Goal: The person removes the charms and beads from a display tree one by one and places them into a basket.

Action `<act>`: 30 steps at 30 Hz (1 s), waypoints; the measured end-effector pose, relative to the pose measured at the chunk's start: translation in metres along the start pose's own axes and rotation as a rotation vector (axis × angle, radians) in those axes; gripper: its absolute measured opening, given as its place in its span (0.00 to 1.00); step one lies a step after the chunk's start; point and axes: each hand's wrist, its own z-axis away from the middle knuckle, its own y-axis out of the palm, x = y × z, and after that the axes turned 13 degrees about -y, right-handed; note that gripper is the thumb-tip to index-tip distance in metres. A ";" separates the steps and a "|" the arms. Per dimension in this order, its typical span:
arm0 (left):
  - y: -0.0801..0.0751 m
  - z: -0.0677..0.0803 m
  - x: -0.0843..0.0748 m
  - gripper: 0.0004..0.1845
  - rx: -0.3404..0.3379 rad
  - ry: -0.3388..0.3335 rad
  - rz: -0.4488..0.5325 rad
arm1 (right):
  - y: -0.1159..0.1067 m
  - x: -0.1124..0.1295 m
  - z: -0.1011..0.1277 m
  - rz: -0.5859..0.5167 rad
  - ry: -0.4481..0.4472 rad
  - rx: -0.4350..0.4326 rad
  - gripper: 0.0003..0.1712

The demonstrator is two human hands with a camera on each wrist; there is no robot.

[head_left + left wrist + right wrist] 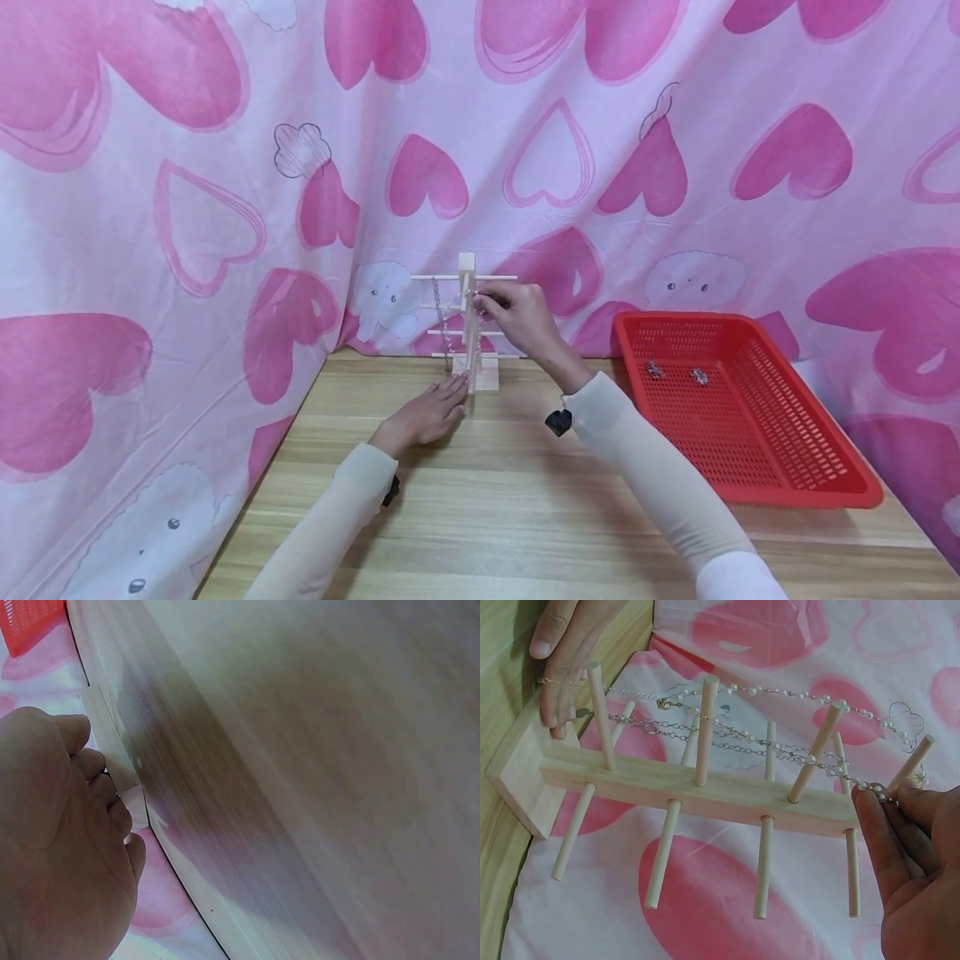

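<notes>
A wooden jewellery stand (467, 262) with several pegs stands upright at the back of the table. Near its top peg, my right hand (525, 317) pinches a pearl-beaded necklace (810, 759) between thumb and fingers. The necklace runs down along the pegs, with a gold-coloured clasp at its lower end in the right wrist view. A silver chain (742, 750) hangs on the far-side pegs. My left hand (427, 414) lies with extended fingers against the stand's base (525, 769). In the left wrist view, the left hand (67, 840) hides most of the base.
To the right stands a red perforated basket (757, 492), holding two small silvery bundles (699, 377). Pink heart-patterned cloth (427, 175) hangs close behind the stand and along the left side. The wood-grain table (480, 517) stretches in front.
</notes>
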 end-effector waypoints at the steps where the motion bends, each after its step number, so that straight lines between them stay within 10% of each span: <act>1: 0.000 0.000 0.000 0.32 -0.002 -0.001 0.000 | 0.000 0.001 0.000 0.002 -0.004 0.001 0.10; 30: -0.001 0.001 -0.003 0.33 0.006 -0.014 -0.010 | -0.012 0.017 0.006 -0.058 -0.078 -0.032 0.07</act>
